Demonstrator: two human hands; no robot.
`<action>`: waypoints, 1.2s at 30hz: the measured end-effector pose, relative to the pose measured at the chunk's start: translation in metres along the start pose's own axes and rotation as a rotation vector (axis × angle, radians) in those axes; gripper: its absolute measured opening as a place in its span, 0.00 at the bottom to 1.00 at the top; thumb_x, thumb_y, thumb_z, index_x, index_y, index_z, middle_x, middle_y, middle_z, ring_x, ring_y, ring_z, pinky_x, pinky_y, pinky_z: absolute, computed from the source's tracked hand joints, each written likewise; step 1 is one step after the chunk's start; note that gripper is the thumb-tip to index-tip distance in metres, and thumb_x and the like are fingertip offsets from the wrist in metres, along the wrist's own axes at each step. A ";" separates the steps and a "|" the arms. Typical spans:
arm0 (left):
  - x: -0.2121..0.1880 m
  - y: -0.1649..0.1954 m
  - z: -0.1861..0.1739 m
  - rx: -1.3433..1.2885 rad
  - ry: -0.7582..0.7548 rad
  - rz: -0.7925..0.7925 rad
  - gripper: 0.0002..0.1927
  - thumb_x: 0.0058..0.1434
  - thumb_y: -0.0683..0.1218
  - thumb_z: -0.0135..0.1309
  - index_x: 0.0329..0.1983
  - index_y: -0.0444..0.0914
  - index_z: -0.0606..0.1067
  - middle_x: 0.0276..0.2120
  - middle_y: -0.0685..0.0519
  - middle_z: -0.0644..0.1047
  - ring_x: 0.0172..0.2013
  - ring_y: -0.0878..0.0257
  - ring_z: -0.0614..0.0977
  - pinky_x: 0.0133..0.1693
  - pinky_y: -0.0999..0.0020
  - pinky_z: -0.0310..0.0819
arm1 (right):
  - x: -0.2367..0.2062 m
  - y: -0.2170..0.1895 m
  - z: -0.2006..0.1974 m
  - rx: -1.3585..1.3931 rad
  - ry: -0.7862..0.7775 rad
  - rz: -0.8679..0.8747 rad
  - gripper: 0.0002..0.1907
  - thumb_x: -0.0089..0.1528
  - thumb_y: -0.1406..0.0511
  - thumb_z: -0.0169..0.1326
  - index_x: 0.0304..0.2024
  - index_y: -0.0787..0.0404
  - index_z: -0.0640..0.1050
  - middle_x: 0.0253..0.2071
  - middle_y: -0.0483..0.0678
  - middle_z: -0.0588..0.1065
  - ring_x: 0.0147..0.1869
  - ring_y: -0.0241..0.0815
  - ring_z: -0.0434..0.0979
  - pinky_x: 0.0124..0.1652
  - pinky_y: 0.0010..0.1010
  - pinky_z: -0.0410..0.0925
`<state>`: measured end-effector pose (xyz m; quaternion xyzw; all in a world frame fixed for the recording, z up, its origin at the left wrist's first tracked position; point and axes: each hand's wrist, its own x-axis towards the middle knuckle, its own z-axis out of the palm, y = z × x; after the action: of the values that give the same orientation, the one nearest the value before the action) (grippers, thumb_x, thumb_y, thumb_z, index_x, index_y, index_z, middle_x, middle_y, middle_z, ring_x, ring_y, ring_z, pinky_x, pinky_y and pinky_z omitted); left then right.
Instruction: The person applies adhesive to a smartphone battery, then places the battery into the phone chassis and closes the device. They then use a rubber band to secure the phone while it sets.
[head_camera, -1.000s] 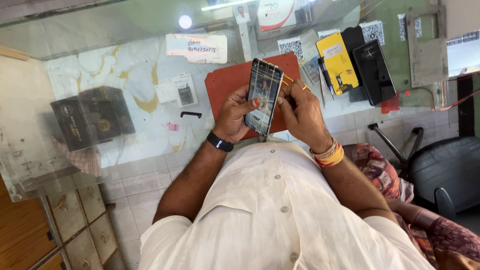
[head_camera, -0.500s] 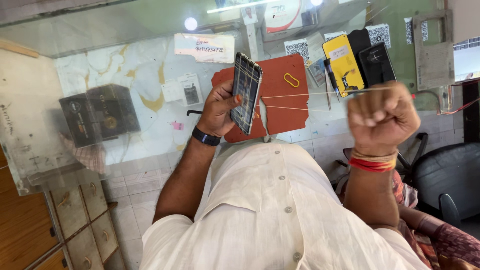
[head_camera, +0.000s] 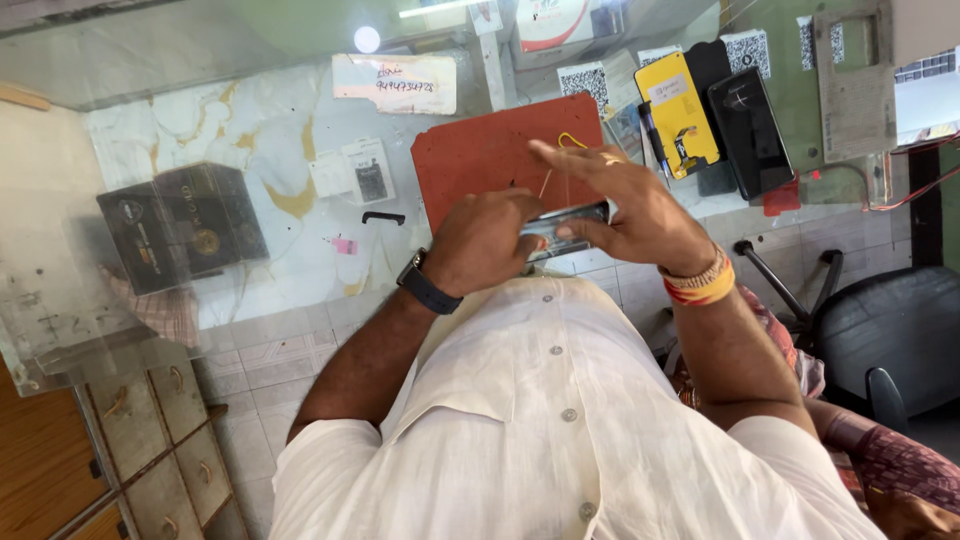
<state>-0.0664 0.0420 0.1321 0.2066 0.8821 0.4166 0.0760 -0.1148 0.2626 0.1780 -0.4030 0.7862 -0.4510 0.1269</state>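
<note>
A glass counter top (head_camera: 250, 240) fills most of the frame, with a black office chair (head_camera: 880, 330) at the lower right edge. On the glass at upper centre lies a red work mat (head_camera: 480, 150), and a dark box (head_camera: 180, 225) sits under the glass at centre left. To the upper right of the mat lie a yellow phone panel (head_camera: 678, 112) and a black phone (head_camera: 750, 130) side by side. Near the middle of the frame, just below the mat's lower edge, both hands meet on a phone (head_camera: 565, 225) held edge-on. The left hand (head_camera: 485, 245), with a dark watch at the wrist, has its fingers curled around the phone's left end. The right hand (head_camera: 630, 205) grips the right end, its forefinger stretched out over the mat. A thin pale wire (head_camera: 545, 182) rises from the phone between the hands.
</note>
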 end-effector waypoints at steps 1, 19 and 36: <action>0.001 0.006 0.000 0.016 0.027 0.039 0.09 0.54 0.43 0.62 0.38 0.36 0.78 0.35 0.43 0.81 0.34 0.45 0.82 0.34 0.50 0.74 | 0.003 0.002 0.002 -0.043 -0.034 -0.065 0.44 0.57 0.69 0.67 0.73 0.68 0.63 0.73 0.62 0.68 0.78 0.52 0.68 0.76 0.50 0.58; -0.004 -0.044 0.009 -1.678 0.421 -0.035 0.14 0.65 0.37 0.63 0.54 0.31 0.76 0.44 0.48 0.82 0.42 0.63 0.84 0.47 0.66 0.80 | -0.067 0.069 -0.019 1.052 0.686 -0.419 0.19 0.67 0.58 0.45 0.27 0.59 0.79 0.22 0.44 0.70 0.27 0.36 0.67 0.43 0.34 0.63; 0.006 -0.008 -0.041 0.287 -0.127 0.067 0.09 0.58 0.47 0.66 0.39 0.40 0.79 0.25 0.47 0.81 0.28 0.50 0.82 0.30 0.51 0.73 | 0.032 -0.011 -0.004 -0.021 -0.100 -0.052 0.50 0.52 0.64 0.67 0.73 0.69 0.59 0.74 0.63 0.63 0.76 0.55 0.66 0.70 0.45 0.60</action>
<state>-0.0868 0.0112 0.1528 0.2705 0.9185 0.2748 0.0874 -0.1320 0.2387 0.1941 -0.4467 0.7727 -0.4252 0.1503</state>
